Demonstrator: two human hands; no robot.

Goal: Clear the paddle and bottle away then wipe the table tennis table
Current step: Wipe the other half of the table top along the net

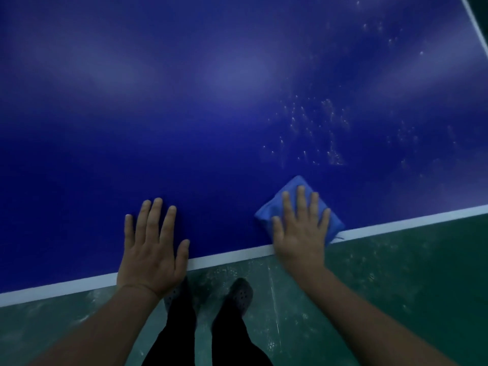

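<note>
The blue table tennis table (211,114) fills the upper view, with a white line along its near edge. My right hand (301,228) lies flat, fingers spread, pressing a folded blue cloth (293,190) onto the table right at that edge. My left hand (151,247) rests flat on the bare table surface to the left, fingers apart, holding nothing. White droplets or specks (317,133) dot the table beyond the cloth, toward the right. No paddle or bottle is in view.
Below the table edge is a green floor (383,286) with pale scuffs. My legs in black trousers and dark perforated shoes (240,294) stand close to the table. The table's far right edge line (475,22) shows at the top right corner.
</note>
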